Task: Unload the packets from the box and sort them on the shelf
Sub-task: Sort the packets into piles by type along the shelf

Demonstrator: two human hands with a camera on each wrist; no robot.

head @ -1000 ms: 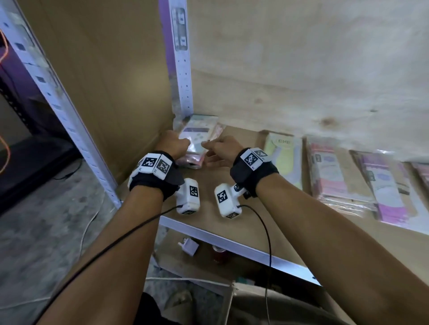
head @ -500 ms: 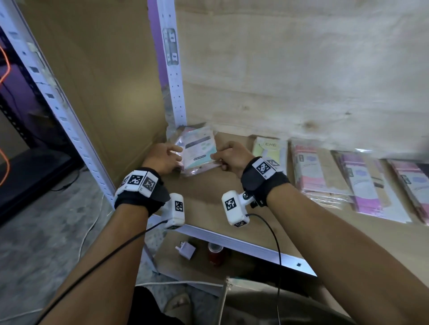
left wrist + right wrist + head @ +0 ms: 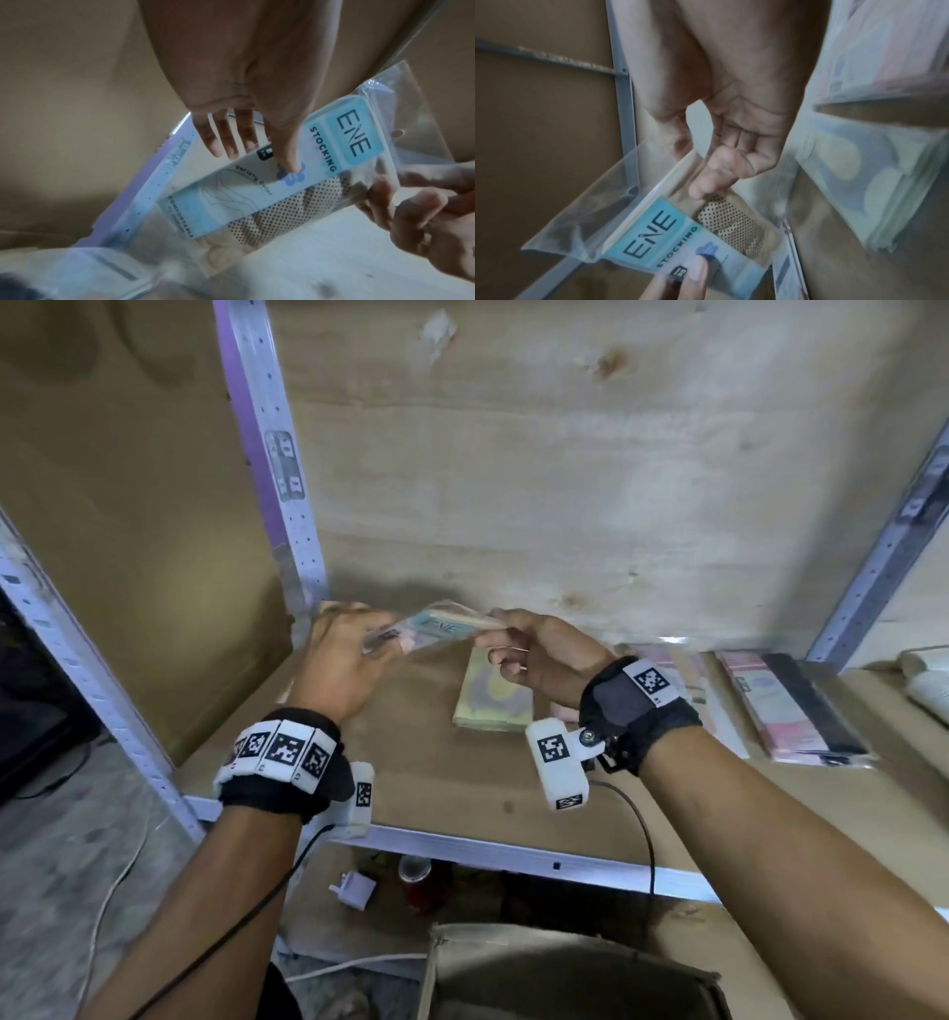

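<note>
A clear packet with a blue "ENE stocking" card (image 3: pixel 436 629) is held in the air above the left end of the wooden shelf (image 3: pixel 436 783). My left hand (image 3: pixel 369 636) grips its left end, thumb (image 3: pixel 290 162) pressed on the card (image 3: pixel 270 188). My right hand (image 3: pixel 495 642) pinches its right edge, with fingertips (image 3: pixel 703 186) on the dotted stocking part of the packet (image 3: pixel 680 233). A pinkish packet edge shows under the blue one. The cardboard box (image 3: pixel 565 973) stands below the shelf's front edge.
A yellow packet pile (image 3: pixel 493 698) lies on the shelf under my right hand. Pink packet piles (image 3: pixel 791 711) lie further right. A metal upright (image 3: pixel 287 505) and a side panel close the left corner. A plug (image 3: pixel 354 888) and a can (image 3: pixel 416 870) sit below.
Both hands have lifted the blue packet up off the shelf's left corner and tilted it flatter. The view has swung upward.
</note>
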